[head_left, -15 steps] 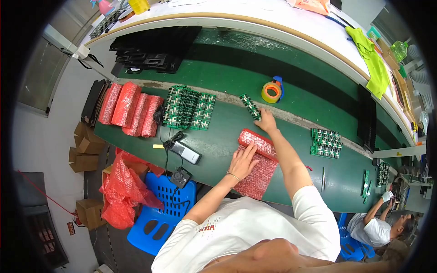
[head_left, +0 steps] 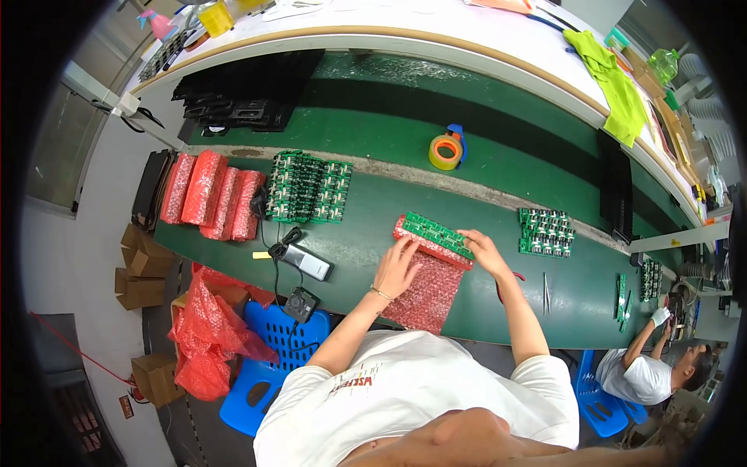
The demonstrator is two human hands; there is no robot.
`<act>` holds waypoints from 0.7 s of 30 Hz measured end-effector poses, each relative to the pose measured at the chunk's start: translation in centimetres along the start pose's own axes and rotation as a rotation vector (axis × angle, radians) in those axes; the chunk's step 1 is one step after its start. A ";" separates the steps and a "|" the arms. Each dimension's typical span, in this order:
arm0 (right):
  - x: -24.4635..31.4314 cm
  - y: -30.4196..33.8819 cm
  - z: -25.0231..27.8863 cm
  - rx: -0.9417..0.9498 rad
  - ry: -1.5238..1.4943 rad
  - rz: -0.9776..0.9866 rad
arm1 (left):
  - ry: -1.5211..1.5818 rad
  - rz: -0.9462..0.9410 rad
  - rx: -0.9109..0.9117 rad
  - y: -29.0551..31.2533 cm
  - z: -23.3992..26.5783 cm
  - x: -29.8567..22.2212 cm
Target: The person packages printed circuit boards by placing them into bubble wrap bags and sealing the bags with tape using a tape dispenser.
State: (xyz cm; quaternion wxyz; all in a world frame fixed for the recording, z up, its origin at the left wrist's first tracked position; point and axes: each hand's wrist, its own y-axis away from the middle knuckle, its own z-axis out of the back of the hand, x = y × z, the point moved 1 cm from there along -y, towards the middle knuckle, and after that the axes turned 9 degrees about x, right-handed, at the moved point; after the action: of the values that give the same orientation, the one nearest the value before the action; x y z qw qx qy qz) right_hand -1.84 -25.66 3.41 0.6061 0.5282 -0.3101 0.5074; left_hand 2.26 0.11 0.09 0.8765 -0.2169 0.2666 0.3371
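A strip of green circuit board (head_left: 436, 233) lies along the top of a red bubble wrap roll (head_left: 443, 253). My right hand (head_left: 485, 254) grips the board's right end between thumb and fingers. With its fingers apart, my left hand (head_left: 397, 269) rests on the roll's near left side, fingertips close to the board. A loose sheet of red bubble wrap (head_left: 426, 296) spreads from the roll toward me over the green table.
Stacked circuit boards (head_left: 307, 188) stand left, beside finished red bubble wrap bundles (head_left: 204, 191). More circuit boards (head_left: 546, 233), tweezers (head_left: 546, 294) and red-handled pliers (head_left: 502, 289) lie right. Beyond is a tape dispenser (head_left: 447, 149). A gloved co-worker (head_left: 642, 377) sits far right.
My right hand has brought the circuit board strip from the far side of the table down onto the bubble wrap roll. My left hand has shifted toward the roll's left end.
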 end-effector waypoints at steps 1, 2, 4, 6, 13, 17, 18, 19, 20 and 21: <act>0.0 -0.2 0.0 -0.005 0.043 0.017 | 0.017 -0.001 -0.058 0.4 0.4 0.3; 0.1 -0.4 0.0 -0.007 0.087 0.034 | 0.014 -0.005 -0.055 1.1 0.9 0.8; 0.1 -0.6 -0.1 -0.013 0.174 0.068 | -0.056 -0.184 0.391 3.1 1.6 1.4; -0.6 -0.7 -0.4 -0.031 0.243 0.089 | -0.121 -0.318 0.541 5.0 1.9 1.2; -1.0 -0.6 -0.7 -0.062 0.459 0.171 | -0.148 -0.441 0.464 7.8 -0.3 2.2; -1.1 -0.6 -1.1 -0.073 0.480 0.186 | -0.199 -0.406 0.496 6.3 0.3 1.8; -1.2 -0.5 -1.2 -0.078 0.491 0.188 | -0.228 -0.380 0.517 5.4 0.8 1.3; -1.3 -0.4 -1.3 -0.083 0.502 0.190 | -0.258 -0.354 0.538 4.4 1.5 0.8; -1.3 -0.4 -1.3 -0.086 0.501 0.189 | -0.294 -0.365 0.428 2.9 2.4 0.0; -1.4 -0.3 -1.3 -0.094 0.512 0.188 | -0.328 -0.375 0.318 1.4 3.4 -0.7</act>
State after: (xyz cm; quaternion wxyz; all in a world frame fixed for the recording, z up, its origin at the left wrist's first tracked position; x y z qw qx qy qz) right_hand -2.17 -24.79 1.71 0.6389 0.3230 -0.2173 0.6635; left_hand 1.92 2.67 2.78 0.9779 -0.0650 0.1260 0.1538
